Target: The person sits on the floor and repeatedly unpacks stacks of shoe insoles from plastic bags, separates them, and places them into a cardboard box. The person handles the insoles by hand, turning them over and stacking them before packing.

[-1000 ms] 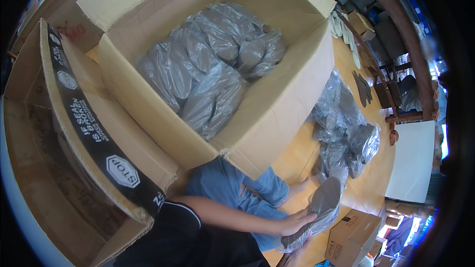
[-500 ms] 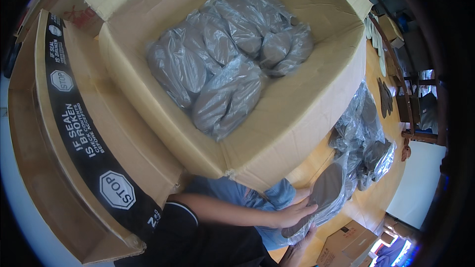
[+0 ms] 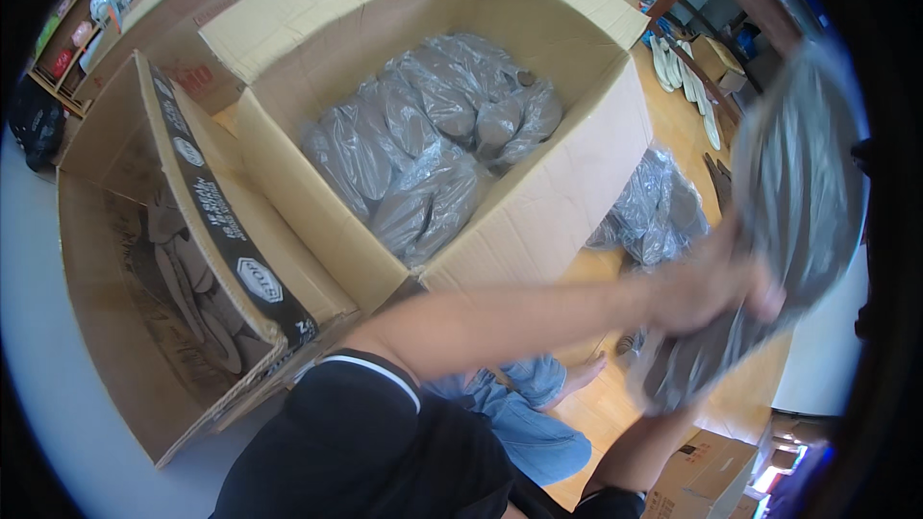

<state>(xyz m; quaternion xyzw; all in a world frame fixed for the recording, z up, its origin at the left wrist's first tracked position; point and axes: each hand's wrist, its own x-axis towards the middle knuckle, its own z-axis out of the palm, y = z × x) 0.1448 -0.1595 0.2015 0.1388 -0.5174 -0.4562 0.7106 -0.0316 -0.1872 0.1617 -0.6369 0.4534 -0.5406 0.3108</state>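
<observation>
My left hand (image 3: 716, 293), blurred by motion, is closed round a clear plastic bag of grey-brown shoe soles (image 3: 803, 183). The bag is tilted, its upper end toward the far right. My right forearm (image 3: 639, 452) rises from below to the bag's lower end; the hand itself is hidden behind the bag. To the left of the held bag stands a large open carton (image 3: 538, 231). Several similar bagged shoe soles (image 3: 433, 125) lie packed side by side on its bottom.
A second open carton (image 3: 106, 327) at left holds loose grey soles (image 3: 192, 298). On the wooden floor beside the large carton lie more plastic bags (image 3: 654, 207). Pale soles (image 3: 683, 77) lie farther back. A closed brown box (image 3: 707, 476) stands lower right.
The bagged soles have been lifted up and right from low beside the large carton, both arms moving with them. My view has shifted, showing more of the left carton's inside.
</observation>
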